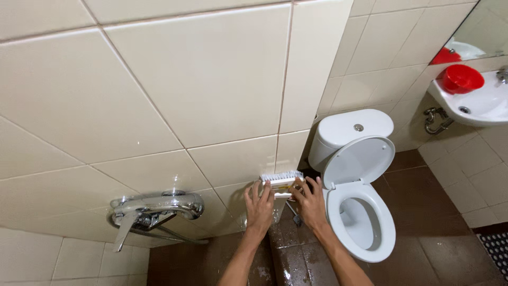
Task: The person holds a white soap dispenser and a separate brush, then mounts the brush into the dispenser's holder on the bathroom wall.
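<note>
Both hands, left hand [259, 205] and right hand [310, 201], clamp a white scrubbing brush [282, 181] between them against the tiled wall [211, 95], beside the toilet [360, 206]

Cream glazed wall tiles [211, 79] filled the upper left and centre of the frame. A chrome mixer tap [153, 209] was mounted at lower left. A white toilet [357, 185], lid raised, stood right of centre on wet brown floor tiles [439, 222]. At upper right, a white washbasin [484, 106] held a red bowl [461, 78] beneath a mirror [487, 26].
</note>
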